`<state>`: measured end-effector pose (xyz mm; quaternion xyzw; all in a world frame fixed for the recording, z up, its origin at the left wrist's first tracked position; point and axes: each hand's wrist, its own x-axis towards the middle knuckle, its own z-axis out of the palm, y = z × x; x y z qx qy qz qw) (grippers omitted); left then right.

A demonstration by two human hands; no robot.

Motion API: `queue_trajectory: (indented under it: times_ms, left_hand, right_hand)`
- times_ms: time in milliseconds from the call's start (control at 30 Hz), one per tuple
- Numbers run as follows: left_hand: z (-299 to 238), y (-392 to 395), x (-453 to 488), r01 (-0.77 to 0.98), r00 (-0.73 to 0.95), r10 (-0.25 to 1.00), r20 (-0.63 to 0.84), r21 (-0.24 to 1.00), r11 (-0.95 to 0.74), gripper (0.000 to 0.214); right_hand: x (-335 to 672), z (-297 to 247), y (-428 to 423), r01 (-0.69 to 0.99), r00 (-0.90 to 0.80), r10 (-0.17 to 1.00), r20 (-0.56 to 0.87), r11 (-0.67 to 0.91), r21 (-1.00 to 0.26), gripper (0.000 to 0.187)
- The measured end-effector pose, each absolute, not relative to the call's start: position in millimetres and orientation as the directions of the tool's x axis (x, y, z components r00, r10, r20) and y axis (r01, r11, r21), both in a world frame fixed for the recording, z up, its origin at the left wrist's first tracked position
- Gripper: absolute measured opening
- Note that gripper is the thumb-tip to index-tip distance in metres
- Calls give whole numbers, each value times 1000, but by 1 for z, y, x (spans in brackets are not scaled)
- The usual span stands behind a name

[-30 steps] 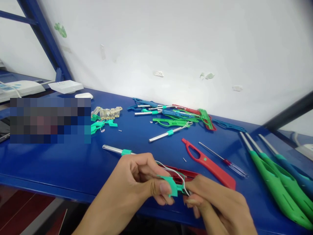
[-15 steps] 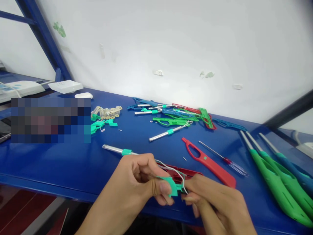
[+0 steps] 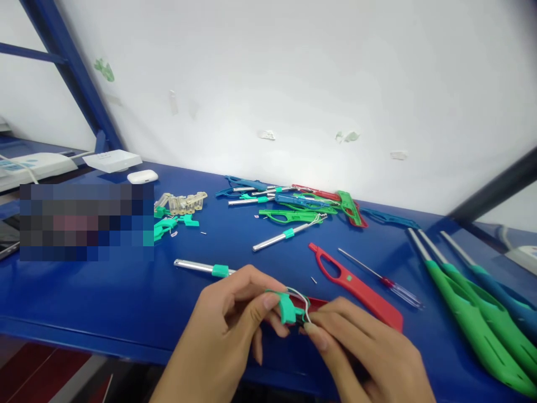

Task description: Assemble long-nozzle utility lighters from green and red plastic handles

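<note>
My left hand (image 3: 229, 330) pinches a small teal plastic trigger piece (image 3: 287, 308) between thumb and forefinger, low in the middle of the view. My right hand (image 3: 364, 352) meets it from the right, its fingertips closed on the same piece and on thin white wires (image 3: 300, 296) looping over it. Under both hands lies a red lighter shell (image 3: 310, 305), mostly hidden. A metal tube with a teal collar (image 3: 205, 267) runs left from behind my left hand.
The blue bench (image 3: 104, 291) carries a red handle half (image 3: 356, 285), a thin screwdriver (image 3: 381, 277), several assembled green and blue lighters (image 3: 474, 313) at the right, a heap of parts (image 3: 293, 201) at the back, clear valve pieces (image 3: 180, 202), and white earbud case (image 3: 142, 177).
Both hands have shifted slightly up and left with the teal piece; the piece is turned more upright and the fingers have regripped it. The camera tilted a little.
</note>
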<state>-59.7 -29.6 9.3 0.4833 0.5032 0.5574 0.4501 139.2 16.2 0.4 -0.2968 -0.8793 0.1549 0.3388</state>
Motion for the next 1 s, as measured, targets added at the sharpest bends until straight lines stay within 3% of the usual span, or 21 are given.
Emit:
queue_trajectory:
  times_ms: [167, 267, 700, 867, 1000]
  left_hand:
    - [6, -32, -66, 465, -140, 922, 360, 846, -260, 22]
    - [6, -28, -71, 605, -107, 877, 468, 731, -316, 26]
    - [-6, -22, -71, 676, 4, 845, 534, 622, -397, 30]
    - [-10, -23, -69, 718, 3, 821, 571, 570, -399, 30]
    - [-11, -24, -67, 743, -18, 814, 580, 553, -377, 27]
  right_hand:
    - [143, -1, 21, 520, -555, 613, 562, 783, -341, 16]
    - [143, -1, 23, 534, -534, 625, 570, 771, -347, 17]
    - [140, -6, 26, 567, -518, 689, 507, 720, -399, 16]
    - [134, -1, 25, 559, -461, 700, 545, 706, -434, 35]
    - [130, 4, 25, 538, -463, 681, 567, 725, -431, 38]
